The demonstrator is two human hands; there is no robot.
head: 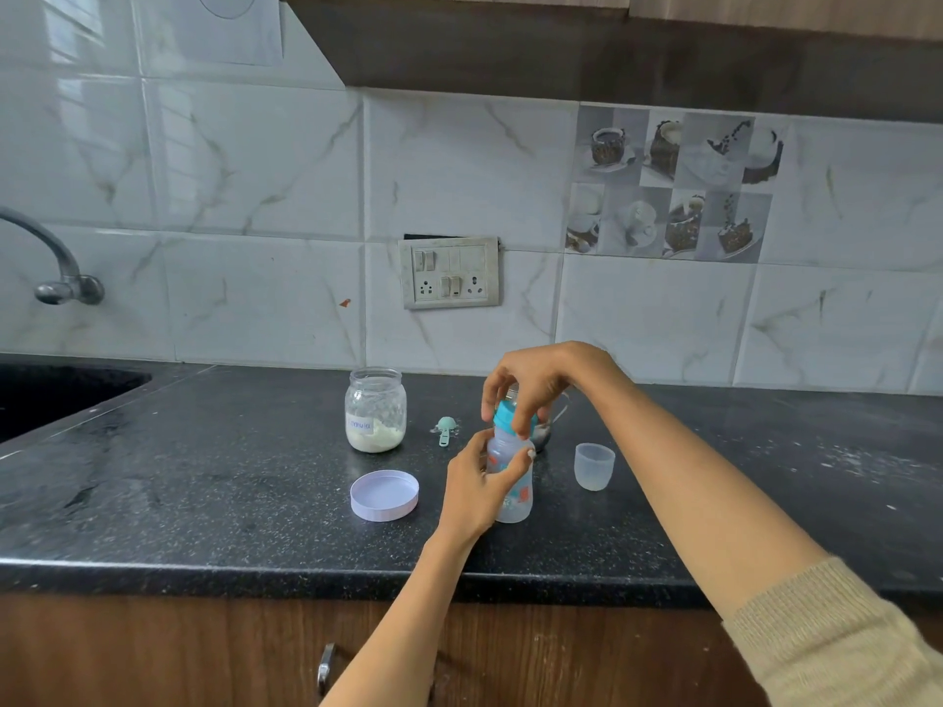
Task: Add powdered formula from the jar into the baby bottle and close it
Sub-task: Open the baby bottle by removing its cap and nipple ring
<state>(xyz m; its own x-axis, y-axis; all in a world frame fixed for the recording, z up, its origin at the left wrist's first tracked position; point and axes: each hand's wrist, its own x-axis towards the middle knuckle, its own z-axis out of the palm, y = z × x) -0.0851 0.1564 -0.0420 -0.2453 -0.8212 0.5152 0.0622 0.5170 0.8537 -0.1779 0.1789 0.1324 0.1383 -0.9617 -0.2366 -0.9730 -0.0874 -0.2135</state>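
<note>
A clear baby bottle [512,494] with printed pictures stands upright on the black counter [204,502]. My left hand [477,484] grips its body from the left. From above, my right hand [530,382] curls its fingers around the teal collar [510,416] on the bottle's neck. The open glass jar [375,410], partly filled with white powder, stands to the left behind. Its lilac lid [384,494] lies in front of it. A small teal scoop [446,428] lies between jar and bottle.
A translucent bottle cap [594,465] stands upside down right of the bottle. A metal vessel [548,431] sits partly hidden behind my right hand. A dark sink [51,395] and tap [61,278] are at far left. A switch plate [449,273] is on the tiled wall.
</note>
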